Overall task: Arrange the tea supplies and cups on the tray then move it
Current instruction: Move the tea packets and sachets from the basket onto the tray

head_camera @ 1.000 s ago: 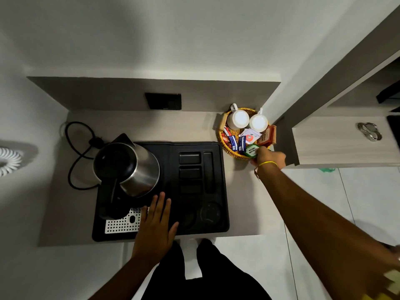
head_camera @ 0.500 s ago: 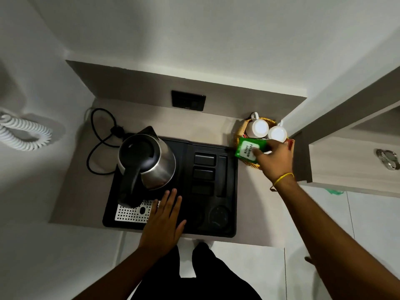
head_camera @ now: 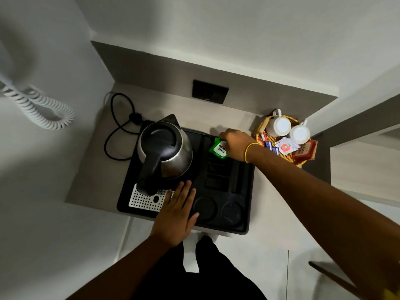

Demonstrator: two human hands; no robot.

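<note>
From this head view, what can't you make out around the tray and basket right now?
- Green tea packet: its far end is covered by the right hand; whether it rests in a tray slot is unclear.
- Basket: lower sachets are buried under the top ones, so no count.
- Both cups sit mouth down; insides hidden.
- Tray under the kettle and left hand: covered.

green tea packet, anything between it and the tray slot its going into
Nothing visible. The right hand holds the green tea packet right over the rear slots of the black tray. The kettle stands apart to the left.
</note>
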